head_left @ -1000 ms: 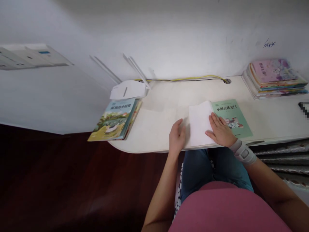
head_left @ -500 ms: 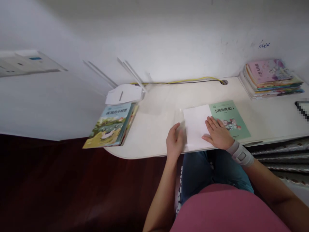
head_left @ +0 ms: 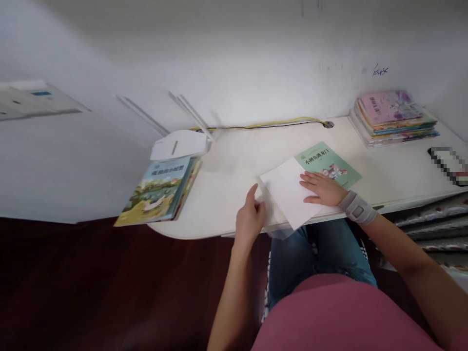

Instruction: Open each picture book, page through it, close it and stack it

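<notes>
A green paperback book (head_left: 329, 163) lies on the white desk (head_left: 234, 161), turned at a slant. A white sheet (head_left: 288, 192) covers its left part and sticks out past the desk's front edge. My right hand (head_left: 320, 188), with a grey wrist brace, lies flat with fingers stretched out on the sheet and the book. My left hand (head_left: 250, 219) rests at the sheet's left edge near the desk's front edge, fingers loosely curled; what they hold, if anything, is hidden.
A stack of picture books (head_left: 161, 192) overhangs the desk's left end, with a white router (head_left: 179, 145) behind it. Another book stack (head_left: 395, 117) sits at the back right. A yellow cable (head_left: 270, 123) runs along the wall. A dark phone (head_left: 449, 165) lies far right.
The green book and white sheet have been rotated to a slant, the sheet's corner now overhanging the desk edge. Both hands shifted left with them.
</notes>
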A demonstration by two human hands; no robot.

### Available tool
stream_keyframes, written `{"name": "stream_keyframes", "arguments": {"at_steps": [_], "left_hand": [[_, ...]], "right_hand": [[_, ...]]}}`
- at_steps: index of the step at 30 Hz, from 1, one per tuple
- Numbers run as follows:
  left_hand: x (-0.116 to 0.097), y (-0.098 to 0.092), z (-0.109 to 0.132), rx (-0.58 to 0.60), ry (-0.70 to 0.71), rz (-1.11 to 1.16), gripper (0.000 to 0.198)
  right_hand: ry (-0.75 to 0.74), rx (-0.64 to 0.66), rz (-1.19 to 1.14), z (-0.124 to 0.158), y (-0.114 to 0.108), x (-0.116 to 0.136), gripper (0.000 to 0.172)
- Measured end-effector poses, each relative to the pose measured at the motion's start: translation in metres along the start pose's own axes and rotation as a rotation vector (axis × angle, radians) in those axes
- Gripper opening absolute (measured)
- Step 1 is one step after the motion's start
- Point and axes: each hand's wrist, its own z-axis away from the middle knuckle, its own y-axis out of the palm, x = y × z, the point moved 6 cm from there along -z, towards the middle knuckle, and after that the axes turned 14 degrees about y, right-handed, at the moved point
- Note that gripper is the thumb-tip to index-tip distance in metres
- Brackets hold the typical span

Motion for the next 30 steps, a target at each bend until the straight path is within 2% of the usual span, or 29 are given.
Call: {"name": "stream_keyframes", "arguments": {"at_steps": [4,6,9,12,16,17,19,22,24,27,30], "left_hand": [[-0.022,-0.003,0.013,-0.057,-0.011,0.297,0.032],[-0.034,-0.006,0.021,-0.081,-0.023,0.415,0.023],[-0.062,-0.01,0.03,-0.081,0.029,0.496,0.016],[-0.101,-0.012,0.033,-0.025,0.179,0.556,0.016],[-0.145,-0.007,0.015,-0.014,0.396,0.605,0.02],[-0.152,-0.003,0.006,-0.017,0.447,0.596,0.023],[-0.16,0.012,-0.014,0.002,0.557,0.539,0.037],[-0.158,0.045,-0.042,0.045,0.711,0.26,0.066],[-0.144,0.071,-0.057,0.084,0.715,-0.05,0.076],[-0.112,0.108,-0.072,0.271,0.581,-0.416,0.081],[-0.088,0.133,-0.076,0.491,0.47,-0.521,0.079]], "right_hand": [[0.091,-0.083,0.016,0.027,-0.004,0.006,0.037],[0.169,-0.13,-0.049,0.049,-0.002,0.007,0.038],[0.116,-0.093,-0.267,0.078,0.005,0.001,0.058],[0.003,0.001,-0.505,0.097,0.002,-0.017,0.08],[-0.073,0.122,-0.824,0.113,-0.009,-0.04,0.097],[-0.039,0.113,-0.894,0.114,-0.011,-0.046,0.094],[0.141,0.009,-0.987,0.112,-0.013,-0.064,0.077],[0.547,-0.276,-0.903,0.111,-0.011,-0.096,0.048],[0.716,-0.369,-0.711,0.112,-0.009,-0.108,0.041],[0.771,-0.352,-0.407,0.107,-0.007,-0.113,0.041],[0.77,-0.324,-0.213,0.099,-0.006,-0.115,0.045]]}}
